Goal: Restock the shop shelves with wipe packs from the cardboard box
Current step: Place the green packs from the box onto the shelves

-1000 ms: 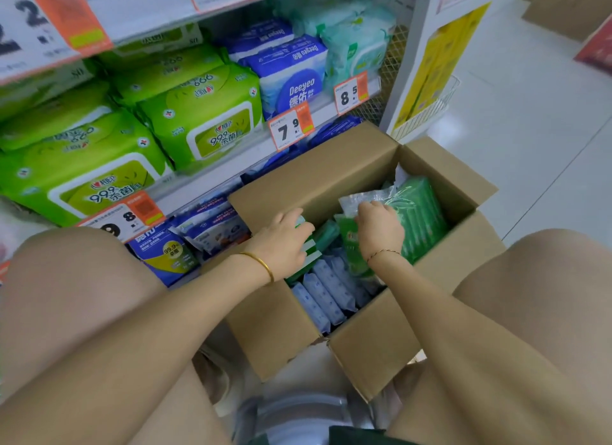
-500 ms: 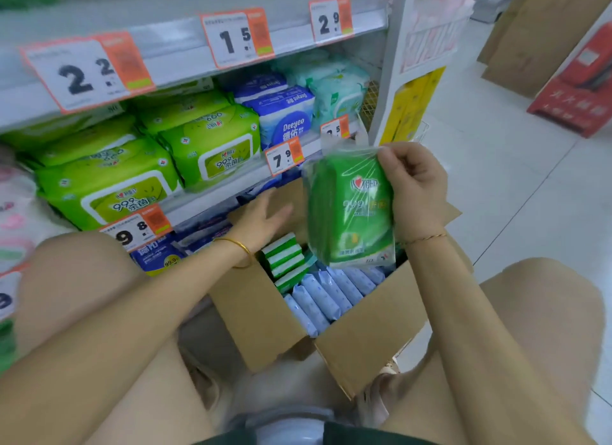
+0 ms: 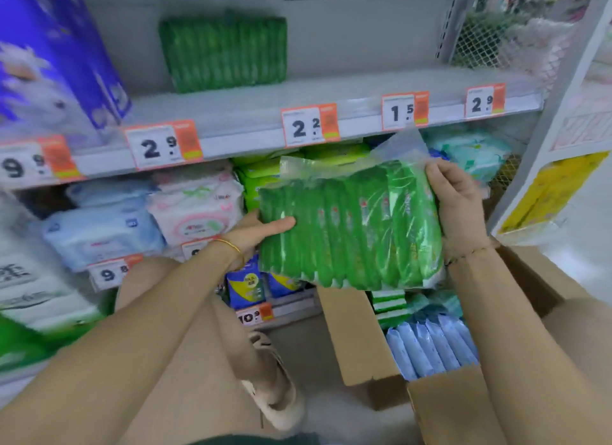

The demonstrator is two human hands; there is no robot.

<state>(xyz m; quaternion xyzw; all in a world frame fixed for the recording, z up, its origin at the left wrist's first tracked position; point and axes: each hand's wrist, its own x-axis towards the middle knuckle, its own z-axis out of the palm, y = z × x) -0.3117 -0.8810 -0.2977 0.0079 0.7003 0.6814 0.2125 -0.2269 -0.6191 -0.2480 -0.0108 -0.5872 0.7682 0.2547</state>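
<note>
Head view: we hold the green wipe bundle [image 3: 351, 226] between both hands, left hand [image 3: 261, 229] flat against its end, right hand [image 3: 460, 206] clamping the other, above the cardboard box [image 3: 361, 342]; matching bundle [image 3: 223, 52] on the upper shelf [image 3: 251, 113], likely destination.

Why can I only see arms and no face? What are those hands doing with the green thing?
The camera sits on the person's head and looks down, so you only see their arms and hands, like your own when you look down. There is no machine here, just a person crouching in a shop. The left hand and the right hand together hold a clear bag of green wipe packs in front of the shelves. Below is an open cardboard box on the floor with blue packs inside. Up on the upper shelf stands another green bundle just like it, so this one probably goes beside it.
</note>
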